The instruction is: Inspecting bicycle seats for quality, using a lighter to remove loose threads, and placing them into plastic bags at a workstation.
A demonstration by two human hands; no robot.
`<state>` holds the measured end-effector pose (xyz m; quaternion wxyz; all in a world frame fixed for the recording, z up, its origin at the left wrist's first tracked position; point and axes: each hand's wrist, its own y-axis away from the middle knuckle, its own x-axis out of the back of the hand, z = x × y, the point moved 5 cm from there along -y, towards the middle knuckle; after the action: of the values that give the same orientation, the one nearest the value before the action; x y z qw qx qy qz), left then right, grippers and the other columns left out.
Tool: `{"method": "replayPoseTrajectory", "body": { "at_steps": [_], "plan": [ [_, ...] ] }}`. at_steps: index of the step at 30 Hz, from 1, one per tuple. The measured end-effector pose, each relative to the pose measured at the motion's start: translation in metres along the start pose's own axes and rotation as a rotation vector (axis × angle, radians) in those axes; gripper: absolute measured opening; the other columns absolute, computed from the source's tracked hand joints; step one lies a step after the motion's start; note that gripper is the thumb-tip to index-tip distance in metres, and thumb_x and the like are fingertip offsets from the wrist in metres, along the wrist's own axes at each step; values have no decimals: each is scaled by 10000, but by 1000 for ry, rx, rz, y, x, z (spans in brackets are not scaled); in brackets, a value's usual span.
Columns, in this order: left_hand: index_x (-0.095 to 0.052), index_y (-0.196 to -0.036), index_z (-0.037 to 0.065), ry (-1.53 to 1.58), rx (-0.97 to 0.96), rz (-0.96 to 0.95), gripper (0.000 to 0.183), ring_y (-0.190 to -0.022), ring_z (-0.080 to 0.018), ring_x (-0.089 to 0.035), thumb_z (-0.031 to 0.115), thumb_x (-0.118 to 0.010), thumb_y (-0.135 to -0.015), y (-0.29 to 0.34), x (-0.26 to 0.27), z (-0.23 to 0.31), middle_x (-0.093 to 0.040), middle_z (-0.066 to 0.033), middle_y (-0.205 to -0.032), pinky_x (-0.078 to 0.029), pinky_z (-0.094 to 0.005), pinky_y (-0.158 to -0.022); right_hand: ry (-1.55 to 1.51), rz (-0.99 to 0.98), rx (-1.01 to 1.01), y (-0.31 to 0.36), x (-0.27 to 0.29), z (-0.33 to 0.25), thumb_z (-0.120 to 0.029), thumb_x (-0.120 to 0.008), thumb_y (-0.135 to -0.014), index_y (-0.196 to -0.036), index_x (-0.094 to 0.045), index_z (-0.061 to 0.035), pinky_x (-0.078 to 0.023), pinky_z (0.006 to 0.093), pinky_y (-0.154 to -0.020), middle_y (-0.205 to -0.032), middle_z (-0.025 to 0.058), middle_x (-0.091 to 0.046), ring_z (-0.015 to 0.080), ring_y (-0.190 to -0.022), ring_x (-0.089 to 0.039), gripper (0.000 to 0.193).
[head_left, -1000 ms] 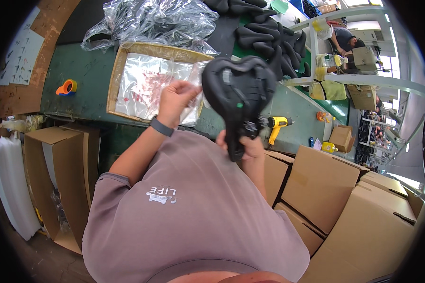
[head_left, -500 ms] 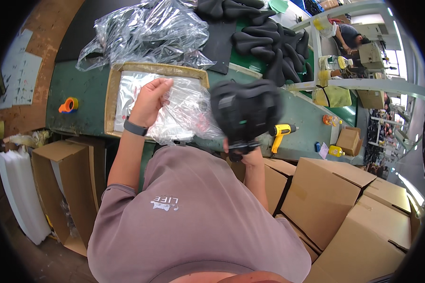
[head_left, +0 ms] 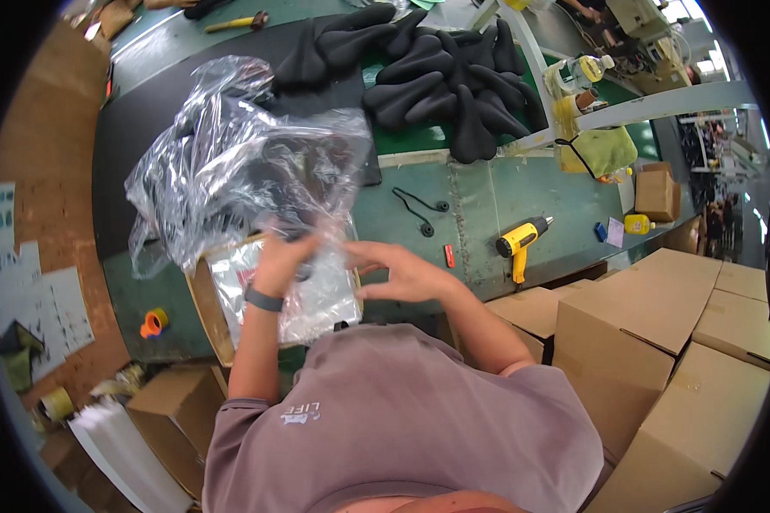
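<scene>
— What are the fingers doing?
— Left hand (head_left: 284, 261) pinches a clear bag (head_left: 316, 295) at frame centre; right hand (head_left: 395, 272) lies flat, fingers spread, touching the bag's edge.
— Around them?
— The bag lies over a tray (head_left: 204, 299) on the green table (head_left: 488, 205). Yellow heat gun (head_left: 520, 244) right; black saddles (head_left: 441, 73) at top.

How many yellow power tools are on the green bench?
1: a yellow power tool lies on the green bench, to the right of the person's right hand. Others may be hidden under the clear plastic bags.
</scene>
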<state>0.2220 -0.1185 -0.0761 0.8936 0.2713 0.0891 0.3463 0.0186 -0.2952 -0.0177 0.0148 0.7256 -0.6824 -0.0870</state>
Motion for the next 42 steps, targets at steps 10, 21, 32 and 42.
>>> {"method": "replayPoseTrajectory", "body": {
  "at_steps": [10,21,32,42],
  "plan": [
    [-707,-1310,-51,-87,-105,898,484,-1047,-295,-753,246,-888,-975,-49,239,-13,-784,-150,-1195,-580,-400,-1005,986,1308,-281,-85,463,137,-231,-834,-869,-1558,-486,122,-498,538,-1180,-1436,389,-649,540,-1334,-632,850],
    [-351,-1726,5,-819,-383,1055,908,-1623,-496,-346,334,-827,-1026,7,125,-23,-329,-302,-1764,-310,-589,-1324,1358,860,-481,-86,394,136,-549,-865,-848,-1172,-745,-39,-597,520,-992,-1224,205,-757,415,-1189,-714,616],
    [-482,-1629,7,-633,-969,742,735,-1627,-488,-366,311,-798,-1038,96,-18,46,-386,-286,-1750,-295,-587,-1323,-384,490,80,56,69,13,-250,-754,-1066,-1457,-544,14,-678,384,-789,-1183,165,-712,303,-971,-786,517],
    [-718,-1417,61,-960,-1464,-286,636,-1559,-318,-523,526,-741,-983,233,-152,114,-646,-133,-1581,-291,-557,-1368,-478,893,36,96,-98,6,-693,-543,-1107,-1545,-496,-35,-481,317,-427,-1107,174,-696,225,-640,-666,792]
  ]
}}
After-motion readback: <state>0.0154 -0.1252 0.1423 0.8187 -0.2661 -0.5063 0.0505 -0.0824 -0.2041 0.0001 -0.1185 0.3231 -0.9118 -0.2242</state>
